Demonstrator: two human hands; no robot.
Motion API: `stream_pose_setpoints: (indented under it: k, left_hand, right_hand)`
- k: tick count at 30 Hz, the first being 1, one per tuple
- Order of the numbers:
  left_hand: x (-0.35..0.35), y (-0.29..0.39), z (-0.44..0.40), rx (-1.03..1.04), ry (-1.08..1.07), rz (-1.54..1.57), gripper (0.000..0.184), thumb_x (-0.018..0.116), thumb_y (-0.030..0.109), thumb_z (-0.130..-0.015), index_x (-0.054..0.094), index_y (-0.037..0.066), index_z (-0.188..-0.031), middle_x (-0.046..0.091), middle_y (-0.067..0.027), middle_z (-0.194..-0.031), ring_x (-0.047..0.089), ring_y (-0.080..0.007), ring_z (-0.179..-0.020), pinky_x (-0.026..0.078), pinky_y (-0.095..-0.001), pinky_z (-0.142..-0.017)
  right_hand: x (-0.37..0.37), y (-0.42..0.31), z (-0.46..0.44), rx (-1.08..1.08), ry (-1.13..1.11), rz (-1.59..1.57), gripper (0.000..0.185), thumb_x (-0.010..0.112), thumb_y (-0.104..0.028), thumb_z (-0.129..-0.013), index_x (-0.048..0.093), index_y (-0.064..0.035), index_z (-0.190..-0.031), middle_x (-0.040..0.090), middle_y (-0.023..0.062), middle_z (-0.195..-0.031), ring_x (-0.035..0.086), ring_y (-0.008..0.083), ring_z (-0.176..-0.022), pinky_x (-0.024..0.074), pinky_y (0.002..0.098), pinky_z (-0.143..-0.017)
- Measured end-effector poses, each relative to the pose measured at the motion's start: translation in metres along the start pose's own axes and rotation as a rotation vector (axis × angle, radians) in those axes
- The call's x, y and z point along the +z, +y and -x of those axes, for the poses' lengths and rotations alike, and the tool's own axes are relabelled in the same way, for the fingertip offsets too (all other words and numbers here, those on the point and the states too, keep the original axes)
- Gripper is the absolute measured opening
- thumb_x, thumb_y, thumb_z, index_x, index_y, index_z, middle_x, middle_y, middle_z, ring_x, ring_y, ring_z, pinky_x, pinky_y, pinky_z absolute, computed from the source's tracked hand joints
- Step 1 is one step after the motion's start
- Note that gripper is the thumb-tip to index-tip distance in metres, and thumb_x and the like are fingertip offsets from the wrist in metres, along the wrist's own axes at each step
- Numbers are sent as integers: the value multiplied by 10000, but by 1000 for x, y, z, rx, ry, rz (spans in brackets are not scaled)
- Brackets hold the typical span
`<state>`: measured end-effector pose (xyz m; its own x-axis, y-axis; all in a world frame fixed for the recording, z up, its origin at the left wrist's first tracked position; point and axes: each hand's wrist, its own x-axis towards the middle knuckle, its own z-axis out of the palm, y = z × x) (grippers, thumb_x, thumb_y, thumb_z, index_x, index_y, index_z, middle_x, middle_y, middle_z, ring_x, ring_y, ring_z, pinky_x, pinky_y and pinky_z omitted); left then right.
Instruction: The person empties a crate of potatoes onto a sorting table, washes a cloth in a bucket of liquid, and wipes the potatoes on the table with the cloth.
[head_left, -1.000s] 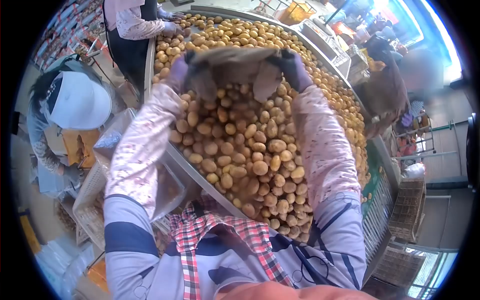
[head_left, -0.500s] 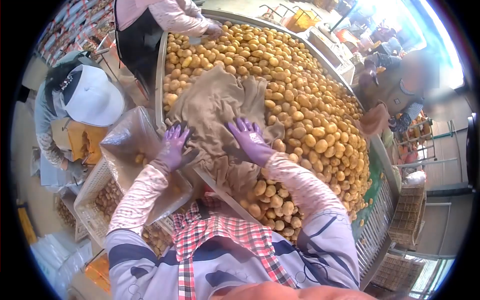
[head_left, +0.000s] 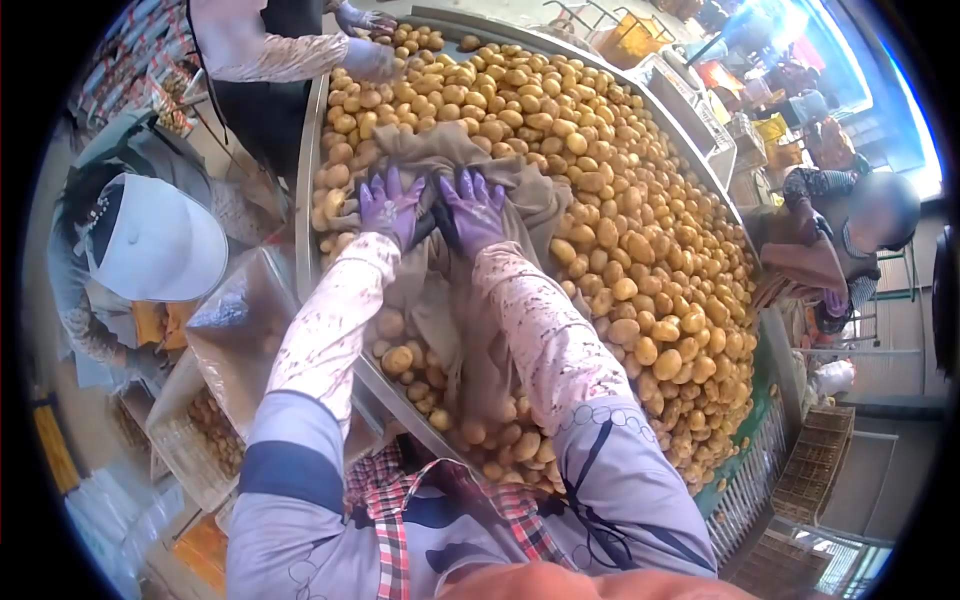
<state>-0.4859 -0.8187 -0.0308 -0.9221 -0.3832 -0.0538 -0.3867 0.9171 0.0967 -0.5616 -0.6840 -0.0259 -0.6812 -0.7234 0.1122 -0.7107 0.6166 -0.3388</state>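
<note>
A crumpled brown cloth (head_left: 440, 290) lies over the potatoes (head_left: 640, 250) heaped in a large metal-sided bin. My left hand (head_left: 392, 208), in a purple glove with a dark palm, rests on the cloth with fingers spread. Close beside it my right hand (head_left: 474, 212), gloved alike, lies on the same cloth, its fingers also stretched out and apart. Both arms reach forward over the near edge of the bin. Part of the cloth trails down between my forearms toward me, with potatoes showing on either side.
The bin's metal rim (head_left: 307, 190) runs along the left. A plastic-lined crate (head_left: 240, 310) stands at the left, near a person in a white cap (head_left: 165, 240). Another person's glove (head_left: 370, 60) touches potatoes at the far end. At the right a person holds brown cloth (head_left: 800, 265).
Both hands have slid forward and come closer together, bunching the cloth away from me. More potatoes show near the bin's close edge. The person at the right has shifted.
</note>
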Motion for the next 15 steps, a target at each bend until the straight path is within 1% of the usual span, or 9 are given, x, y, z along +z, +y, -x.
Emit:
stream_pose_setpoints:
  k: [3, 4, 5, 7, 8, 9, 11, 13, 15]
  left_hand:
    - [-16, 7, 25, 59, -65, 40, 577, 430, 448, -883, 337, 222, -1406, 218, -239, -1462, 261, -423, -1326, 160, -499, -1099]
    - [25, -6, 40, 205, 71, 29, 668, 465, 516, -828, 341, 203, -1404, 299, -262, -1416, 284, -403, -1315, 183, -509, -1084]
    - [37, -7, 58, 275, 54, -25, 653, 484, 449, -823, 352, 163, -1396, 330, -272, -1392, 289, -405, -1310, 190, -513, -1081]
    - [9, 3, 108, 260, -150, 122, 623, 532, 317, -799, 380, 129, -1373, 351, -260, -1381, 336, -406, -1284, 218, -493, -1078]
    - [-13, 10, 122, 299, -133, 97, 625, 537, 304, -794, 379, 125, -1372, 350, -257, -1383, 346, -409, -1277, 220, -488, -1080]
    - [-23, 14, 129, 340, -118, 70, 628, 543, 292, -788, 379, 122, -1371, 348, -254, -1386, 355, -412, -1269, 222, -482, -1083]
    - [14, 12, 92, 267, -130, 161, 627, 523, 306, -799, 369, 107, -1373, 319, -254, -1404, 327, -417, -1286, 194, -501, -1090]
    - [34, 11, 45, 236, -50, -72, 685, 509, 390, -804, 328, 78, -1387, 301, -232, -1427, 289, -426, -1307, 165, -515, -1094]
    - [49, 2, 9, 213, 53, 39, 715, 517, 416, -799, 310, 82, -1396, 328, -223, -1417, 296, -422, -1305, 173, -514, -1091]
  right_hand:
    - [17, 6, 28, -38, 48, 143, 539, 360, -423, -901, 400, -156, -1367, 278, 184, -1461, 206, 403, -1356, 86, 571, -1086]
    - [22, 10, 49, -82, -54, 116, 543, 370, -421, -897, 398, -150, -1367, 279, 191, -1458, 218, 409, -1350, 91, 569, -1087]
    - [26, 11, 72, -119, -154, 85, 548, 381, -419, -892, 396, -144, -1367, 281, 198, -1455, 231, 414, -1345, 97, 566, -1089]
    - [0, -9, 115, -106, -224, 56, 560, 421, -408, -874, 398, -133, -1361, 292, 209, -1445, 251, 414, -1338, 107, 564, -1089]
    - [-1, -4, 123, -127, -319, 21, 576, 429, -425, -864, 402, -126, -1356, 278, 218, -1447, 231, 408, -1348, 95, 555, -1094]
    - [-3, -4, 121, -120, -298, 15, 580, 425, -432, -864, 401, -130, -1358, 266, 216, -1453, 227, 403, -1351, 88, 553, -1096]
    - [-8, -2, 88, -115, -226, 3, 586, 417, -446, -863, 399, -138, -1362, 243, 213, -1464, 218, 392, -1358, 74, 550, -1098]
    - [3, -1, 46, 51, -173, 19, 559, 394, -447, -873, 419, -157, -1350, 230, 193, -1474, 202, 367, -1368, 50, 546, -1101]
    - [8, 5, 18, 145, -198, -54, 534, 379, -448, -880, 438, -183, -1339, 236, 187, -1473, 212, 359, -1365, 56, 541, -1102]
